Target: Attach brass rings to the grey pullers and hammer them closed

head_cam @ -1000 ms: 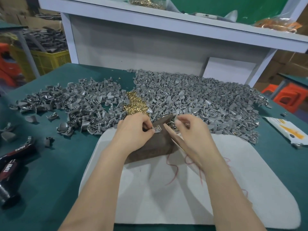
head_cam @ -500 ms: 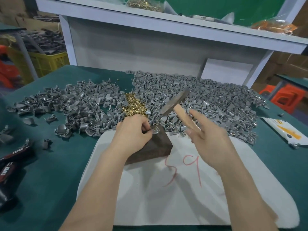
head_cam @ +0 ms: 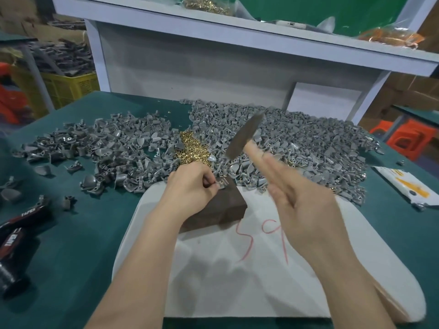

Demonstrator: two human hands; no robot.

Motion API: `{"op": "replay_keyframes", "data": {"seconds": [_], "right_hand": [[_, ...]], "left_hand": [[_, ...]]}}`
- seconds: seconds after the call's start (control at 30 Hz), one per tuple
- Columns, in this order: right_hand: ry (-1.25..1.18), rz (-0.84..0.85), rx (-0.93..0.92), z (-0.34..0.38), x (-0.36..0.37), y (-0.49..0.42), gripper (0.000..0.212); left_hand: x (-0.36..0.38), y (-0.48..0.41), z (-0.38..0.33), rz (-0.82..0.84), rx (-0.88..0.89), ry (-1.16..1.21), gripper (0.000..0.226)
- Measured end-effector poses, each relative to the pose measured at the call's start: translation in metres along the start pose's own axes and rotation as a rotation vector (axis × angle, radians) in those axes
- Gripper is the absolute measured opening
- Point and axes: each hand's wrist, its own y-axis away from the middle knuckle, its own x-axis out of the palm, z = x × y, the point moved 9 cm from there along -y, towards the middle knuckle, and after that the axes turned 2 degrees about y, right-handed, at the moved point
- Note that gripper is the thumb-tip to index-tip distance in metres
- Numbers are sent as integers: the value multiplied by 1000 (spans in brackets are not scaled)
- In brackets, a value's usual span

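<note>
My left hand (head_cam: pixel 191 187) pinches a small grey puller (head_cam: pixel 221 185) with a brass ring on it, pressed flat on the top of a dark brown block (head_cam: pixel 223 207). My right hand (head_cam: pixel 301 205) grips the wooden handle of a hammer (head_cam: pixel 244 136), whose blurred metal head is raised above and to the right of the block. A small heap of brass rings (head_cam: pixel 192 150) lies just behind my left hand. Large piles of grey pullers (head_cam: pixel 297 148) spread across the table on both sides of the rings.
The block rests on a white pad (head_cam: pixel 261 269) marked in red, on a green table (head_cam: pixel 59 257). Black-and-red tools (head_cam: pixel 16 236) lie at the left edge, a white packet (head_cam: pixel 408 186) at the right. A white shelf (head_cam: pixel 237 20) stands behind the piles.
My right hand took up the hammer from the block and swung it up over the pullers; it now sits a little higher. My left hand stays on the puller at the block.
</note>
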Motion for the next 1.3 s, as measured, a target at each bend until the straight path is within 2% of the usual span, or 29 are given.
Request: {"op": "replay_keyframes", "data": {"seconds": [0.07, 0.1, 0.13, 0.2, 0.27, 0.3, 0.4, 0.47, 0.53, 0.63, 0.73, 0.8, 0.87, 0.93, 1.0, 1.07, 1.13, 1.17, 1.23, 1.3], "right_hand": [[104, 171, 96, -15, 19, 4, 58], [144, 199, 116, -18, 22, 3, 58], [174, 171, 88, -12, 19, -2, 63], [113, -7, -16, 2, 3, -5, 72], [-17, -113, -29, 0, -7, -2, 65], [-18, -63, -4, -4, -1, -2, 62], [133, 234, 135, -21, 30, 4, 55], [159, 228, 149, -27, 30, -3, 50], [44, 184, 161, -34, 31, -10, 49], [-134, 156, 310, -64, 50, -19, 46], [-301, 245, 478, -89, 79, -17, 38], [-269, 330, 520, -93, 91, -12, 31], [-94, 368, 464, -90, 91, -14, 27], [86, 309, 390, -85, 81, -19, 32], [83, 161, 311, -71, 67, -29, 38], [-102, 137, 258, -50, 70, -40, 33], [-335, 245, 268, -30, 90, -49, 13], [-411, 245, 294, -26, 95, -56, 3], [-434, 89, 367, -35, 86, -76, 2], [-377, -120, 479, -58, 64, -97, 16]], "left_hand": [[-1, 0, 1, -6, -14, -15, 23], [-2, 0, 0, -12, -14, -16, 23], [-2, 0, 0, -17, -13, -10, 22], [-1, 0, -1, -6, 1, -3, 19], [-1, 0, -2, -7, 20, 2, 19], [-1, 0, -1, -13, 11, 10, 19], [-3, 0, 2, -24, -27, 6, 21], [-3, 0, 2, -22, -35, 10, 24], [-2, 0, 3, -15, -36, 10, 25], [-2, 0, 4, -8, -46, 4, 27], [-1, 0, 5, 10, -63, 39, 22], [0, 0, 6, 21, -74, 57, 17], [0, -1, 6, 21, -71, 59, 10], [-1, -2, 5, 2, -64, 68, 8], [-2, -2, 4, -25, -48, 100, 9], [-2, -4, 1, -33, -19, 155, 8], [-2, -5, 0, -37, 6, 234, 8], [-4, -6, 0, -60, 5, 276, 7], [-16, -7, 11, -192, -51, 382, 8], [-37, -2, 34, -431, -177, 554, 14]]}}
